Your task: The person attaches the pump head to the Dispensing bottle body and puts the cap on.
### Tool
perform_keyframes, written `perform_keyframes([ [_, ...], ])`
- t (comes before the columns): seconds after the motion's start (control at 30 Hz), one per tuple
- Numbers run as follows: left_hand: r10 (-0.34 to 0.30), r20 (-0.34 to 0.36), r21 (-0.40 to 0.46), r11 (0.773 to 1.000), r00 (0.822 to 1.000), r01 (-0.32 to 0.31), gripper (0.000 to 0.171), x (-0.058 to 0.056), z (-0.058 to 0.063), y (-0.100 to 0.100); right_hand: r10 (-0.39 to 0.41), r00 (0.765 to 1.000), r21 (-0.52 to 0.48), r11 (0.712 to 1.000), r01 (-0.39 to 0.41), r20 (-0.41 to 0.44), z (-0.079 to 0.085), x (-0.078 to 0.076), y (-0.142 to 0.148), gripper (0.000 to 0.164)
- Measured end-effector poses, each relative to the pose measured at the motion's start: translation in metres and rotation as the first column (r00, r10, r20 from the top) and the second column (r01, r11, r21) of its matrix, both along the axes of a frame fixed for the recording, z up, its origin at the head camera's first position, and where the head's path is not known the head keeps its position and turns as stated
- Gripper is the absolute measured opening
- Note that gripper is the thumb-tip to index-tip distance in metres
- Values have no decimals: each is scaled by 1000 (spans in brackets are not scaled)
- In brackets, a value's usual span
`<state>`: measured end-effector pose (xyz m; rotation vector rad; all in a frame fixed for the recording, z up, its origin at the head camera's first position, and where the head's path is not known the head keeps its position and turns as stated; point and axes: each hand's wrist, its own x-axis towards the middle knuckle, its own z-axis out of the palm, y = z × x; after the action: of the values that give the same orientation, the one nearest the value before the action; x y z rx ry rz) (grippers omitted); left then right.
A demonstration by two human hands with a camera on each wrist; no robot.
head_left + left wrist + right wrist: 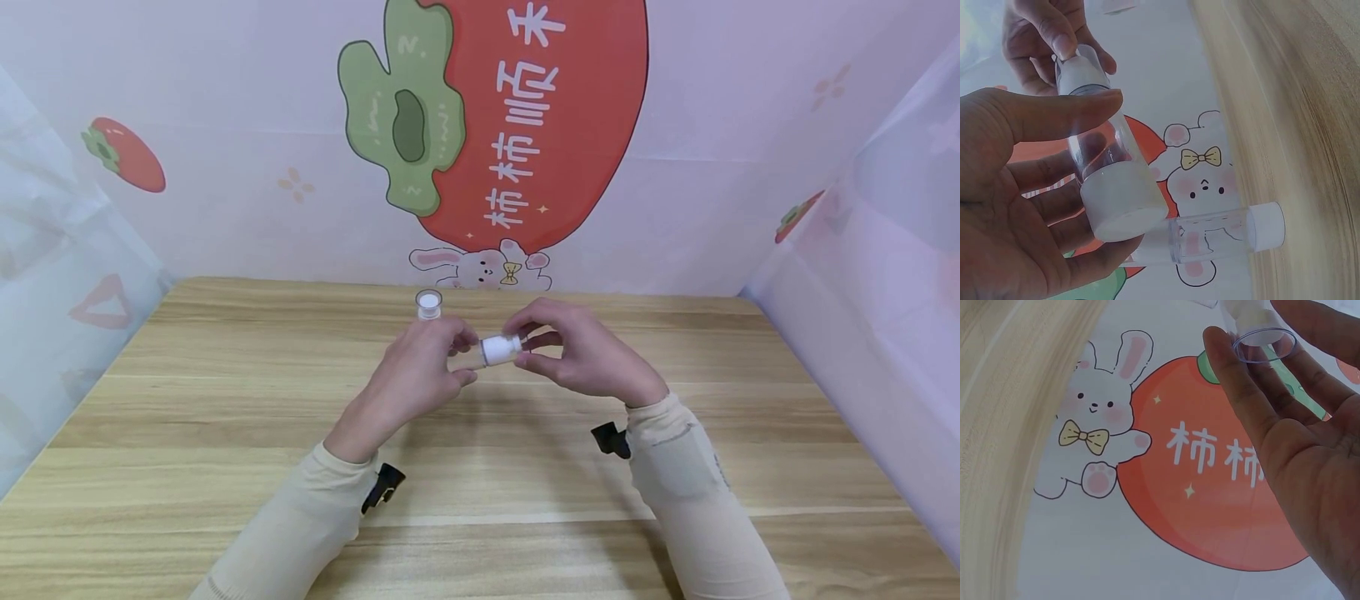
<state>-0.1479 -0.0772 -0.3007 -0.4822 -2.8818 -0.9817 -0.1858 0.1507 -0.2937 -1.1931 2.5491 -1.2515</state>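
Note:
A small clear bottle [498,349] with a white base [1124,201] and a white top part under a clear cap [1090,55] is held sideways between both hands above the table. My left hand [418,367] grips its body, thumb on one side and fingers curled round the other. At the opposite end, my right hand [588,350] pinches the clear cap between thumb and fingers. From the right wrist, the cap's round open-looking rim [1265,345] shows between the fingers. Behind my left hand stands a second clear bottle [429,305], its lower part hidden in the head view.
The wooden table [510,542] reaches back to a printed wall sheet [247,217] with a large red persimmon and a rabbit. Similar sheets hang at the left and right sides. A black wrist strap piece [384,487] sticks out beside the left sleeve.

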Motion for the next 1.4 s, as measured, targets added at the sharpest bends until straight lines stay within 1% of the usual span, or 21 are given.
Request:
perform_keyframes([
  [0.27, -14, -8, 13, 1000, 1000, 14, 34, -1, 0, 0, -31, 999, 25, 999, 31, -15, 1, 1, -1, 35],
  [0.47, -9, -25, 34, 999, 1000, 10, 34, -1, 1, 0, -25, 999, -17, 1000, 25, -36, -1, -1, 0, 37],
  [0.7, -17, -58, 49, 999, 998, 20, 35, -1, 0, 0, -14, 999, -74, 997, 10, -43, -2, -2, 1, 36],
  [0.9, -24, -72, 54, 998, 997, 28, 37, -1, 1, 0, -9, 999, -88, 996, 4, -51, 0, -2, 1, 34],
  [1.17, -46, -116, 65, 996, 992, 54, 36, 1, 1, 0, -8, 999, -88, 996, 4, -47, 4, 0, 1, 33],
  [1.4, -66, -149, 80, 994, 987, 79, 37, 1, -1, 0, 1, 999, -67, 998, -4, -55, 5, 1, 1, 32],
])
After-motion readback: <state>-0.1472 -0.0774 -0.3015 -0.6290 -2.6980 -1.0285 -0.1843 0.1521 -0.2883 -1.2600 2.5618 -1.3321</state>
